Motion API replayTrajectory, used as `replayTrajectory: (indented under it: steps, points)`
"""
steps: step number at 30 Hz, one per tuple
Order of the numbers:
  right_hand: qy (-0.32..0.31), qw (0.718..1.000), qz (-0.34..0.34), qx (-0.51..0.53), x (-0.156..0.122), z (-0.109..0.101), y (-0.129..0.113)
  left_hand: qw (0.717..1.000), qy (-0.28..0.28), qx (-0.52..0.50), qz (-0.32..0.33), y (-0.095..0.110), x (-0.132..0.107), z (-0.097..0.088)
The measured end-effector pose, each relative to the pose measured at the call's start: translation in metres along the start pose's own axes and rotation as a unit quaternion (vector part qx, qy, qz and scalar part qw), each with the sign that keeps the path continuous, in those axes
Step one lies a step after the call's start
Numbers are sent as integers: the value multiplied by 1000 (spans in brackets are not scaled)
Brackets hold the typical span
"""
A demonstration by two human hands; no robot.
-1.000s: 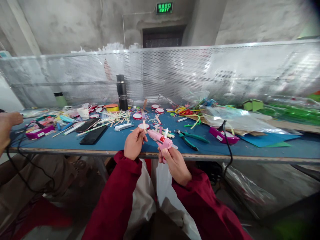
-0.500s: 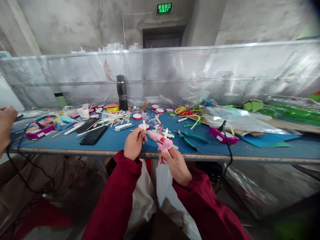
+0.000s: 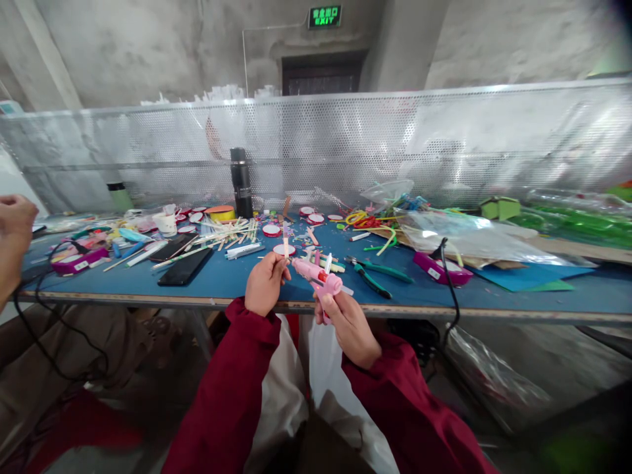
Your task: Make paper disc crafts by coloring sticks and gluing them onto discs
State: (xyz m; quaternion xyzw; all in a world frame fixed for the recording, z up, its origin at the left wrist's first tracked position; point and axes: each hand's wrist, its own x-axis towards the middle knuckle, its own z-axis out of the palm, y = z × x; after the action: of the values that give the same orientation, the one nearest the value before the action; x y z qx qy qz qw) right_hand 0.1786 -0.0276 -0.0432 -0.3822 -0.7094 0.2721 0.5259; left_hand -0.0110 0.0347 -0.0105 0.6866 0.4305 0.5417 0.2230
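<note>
My right hand is wrapped round the grip of a pink hot glue gun. A translucent glue stick pokes out of its back end. My left hand pinches the lower end of a thin wooden craft stick, which stands nearly upright. The glue gun's nozzle is close to my left fingertips; whether it touches the stick I cannot tell. Both hands are above the front edge of the blue table. Behind the craft stick lies a round white disc with a red rim.
Green-handled pliers and a purple tape-like holder lie to the right. A black phone, loose wooden sticks and a black flask are on the left. Another person's hand shows at the far left.
The craft stick has turned slightly, its top tipping to the right. The glue gun stays almost still at my left fingertips. The other person's hand has shifted a little.
</note>
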Motion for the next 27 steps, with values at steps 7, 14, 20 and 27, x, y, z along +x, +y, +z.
replayTrajectory:
  steps: [7, 14, 20, 27]
  points:
    - [-1, 1000, 5, -4, -2, -1, -3, 1000, 0, 12, 3, -1, 0, -1]
    - [-3, 1000, 12, -2, -1, -2, -3, 1000, -1, 11, 8, -2, 0, -1]
    - [-5, 1000, 15, 1, -2, -2, -2, 1000, -1, 7, 11, -3, 0, -1]
    - [-8, 1000, 12, -1, -2, -3, -2, 1000, -2, 7, 10, -3, 0, -1]
